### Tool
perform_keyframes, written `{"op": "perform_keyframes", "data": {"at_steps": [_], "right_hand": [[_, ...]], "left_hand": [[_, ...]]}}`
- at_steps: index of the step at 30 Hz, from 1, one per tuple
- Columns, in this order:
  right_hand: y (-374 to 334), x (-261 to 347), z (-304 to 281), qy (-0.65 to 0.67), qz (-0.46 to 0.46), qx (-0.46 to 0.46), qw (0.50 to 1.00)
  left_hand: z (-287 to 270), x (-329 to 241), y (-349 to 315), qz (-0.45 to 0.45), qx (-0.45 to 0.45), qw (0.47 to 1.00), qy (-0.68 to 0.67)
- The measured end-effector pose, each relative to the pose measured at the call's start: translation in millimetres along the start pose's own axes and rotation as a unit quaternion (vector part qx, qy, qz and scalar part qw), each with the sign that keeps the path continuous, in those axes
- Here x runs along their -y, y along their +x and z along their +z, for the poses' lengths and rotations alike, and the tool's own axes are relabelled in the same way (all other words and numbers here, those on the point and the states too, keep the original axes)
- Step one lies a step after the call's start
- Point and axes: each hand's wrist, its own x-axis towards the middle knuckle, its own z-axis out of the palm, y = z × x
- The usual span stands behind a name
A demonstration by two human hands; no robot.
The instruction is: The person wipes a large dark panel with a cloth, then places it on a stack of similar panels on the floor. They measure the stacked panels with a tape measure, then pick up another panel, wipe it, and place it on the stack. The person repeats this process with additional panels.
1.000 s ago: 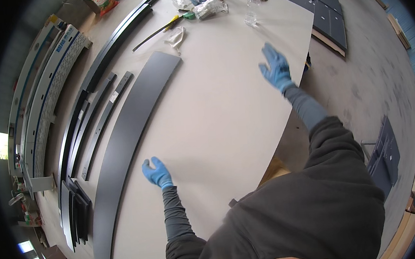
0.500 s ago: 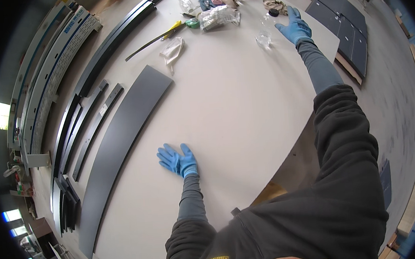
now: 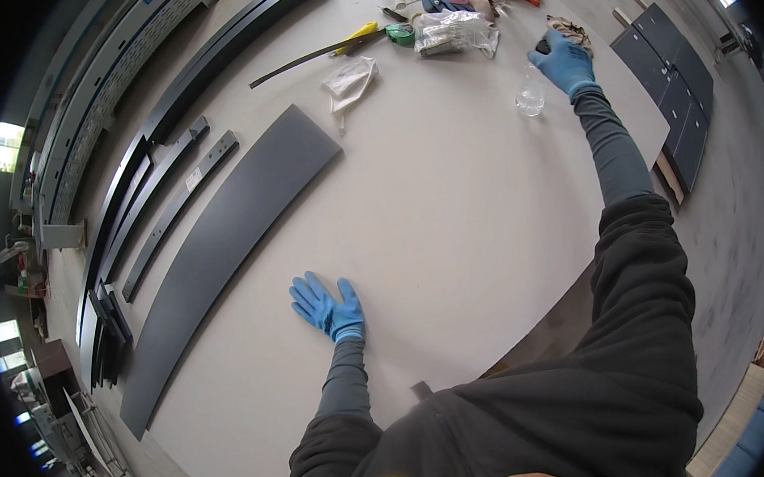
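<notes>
Pale tabletop (image 3: 453,224) beneath you: left hand (image 3: 330,312) spread open, right hand (image 3: 568,64) curled at the clear bottle (image 3: 530,100), gripped or not, can't tell; squeeze it only lightly.

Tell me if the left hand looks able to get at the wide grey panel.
Probably yes: the left hand is open and holds nothing, the panel lies just to its left, and nothing shows between them.

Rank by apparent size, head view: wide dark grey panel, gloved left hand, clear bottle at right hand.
1. Wide dark grey panel
2. Gloved left hand
3. Clear bottle, partly hidden by right hand
</notes>
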Motion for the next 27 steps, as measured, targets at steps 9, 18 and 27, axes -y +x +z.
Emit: {"op": "perform_keyframes", "data": {"at_steps": [9, 18, 27], "right_hand": [[47, 149, 54, 0.123, -0.139, -0.063, 0.981], [93, 258, 94, 0.142, -0.132, -0.029, 0.981], [70, 260, 76, 0.139, -0.082, -0.009, 0.987]], "left_hand": [[-1, 0, 2, -0.015, 0.027, 1.0, 0.004], [-7, -1, 4, -0.023, 0.052, 0.998, -0.009], [-6, -3, 1, -0.011, 0.03, 0.999, -0.018]]}}
